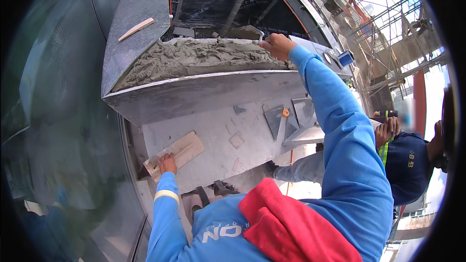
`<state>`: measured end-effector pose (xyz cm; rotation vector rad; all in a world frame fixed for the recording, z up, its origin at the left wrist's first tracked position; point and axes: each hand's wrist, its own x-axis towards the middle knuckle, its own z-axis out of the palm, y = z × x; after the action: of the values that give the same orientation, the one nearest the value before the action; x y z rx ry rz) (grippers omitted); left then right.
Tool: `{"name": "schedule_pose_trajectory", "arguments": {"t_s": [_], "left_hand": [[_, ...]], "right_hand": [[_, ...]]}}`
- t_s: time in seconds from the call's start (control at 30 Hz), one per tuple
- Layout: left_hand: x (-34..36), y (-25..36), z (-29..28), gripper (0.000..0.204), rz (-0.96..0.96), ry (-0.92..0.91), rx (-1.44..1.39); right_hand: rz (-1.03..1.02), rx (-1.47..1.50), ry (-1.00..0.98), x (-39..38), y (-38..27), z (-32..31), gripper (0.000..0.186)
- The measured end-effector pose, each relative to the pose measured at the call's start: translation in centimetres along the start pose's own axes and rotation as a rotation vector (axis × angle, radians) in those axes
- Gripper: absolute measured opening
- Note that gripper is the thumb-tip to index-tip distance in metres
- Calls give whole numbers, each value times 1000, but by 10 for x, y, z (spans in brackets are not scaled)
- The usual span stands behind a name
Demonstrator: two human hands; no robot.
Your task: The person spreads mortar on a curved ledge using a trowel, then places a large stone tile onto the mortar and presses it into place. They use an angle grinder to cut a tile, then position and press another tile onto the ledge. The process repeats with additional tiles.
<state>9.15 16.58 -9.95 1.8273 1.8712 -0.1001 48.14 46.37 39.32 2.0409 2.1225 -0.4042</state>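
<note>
Left hand [167,163]: on board [188,147], lying on the surface [213,138]; clasp unclear. Right hand [278,47]: well apart from the left, curled at the mortar's far edge (grip hidden). Mortar [191,60]: rough bed behind panel [218,87]. Step, by judgement: spreading; next move calls for even strokes.

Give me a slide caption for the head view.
Left hand on a wooden board, right hand by a bed of grey mortar.
</note>
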Motion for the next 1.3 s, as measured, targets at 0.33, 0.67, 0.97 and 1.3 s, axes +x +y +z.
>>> {"name": "schedule_pose_trajectory", "arguments": {"t_s": [0.33, 0.67, 0.97, 1.3], "left_hand": [[-119, -47, -3, 46, -318, 226, -293], [-183, -88, 23, 32, -503, 230, -388], [-164, -111, 1, 31, -524, 381, -684], [-250, -182, -24, 20, -509, 290, -412]], "right_hand": [[-225, -389, 114, -14, -9, -13, 50], [-245, -160, 294, -61, -10, -26, 49], [-264, 1038, -337, -156, -88, 233, 43], [304, 1321, -716, -39, -127, 470, 40]]}}
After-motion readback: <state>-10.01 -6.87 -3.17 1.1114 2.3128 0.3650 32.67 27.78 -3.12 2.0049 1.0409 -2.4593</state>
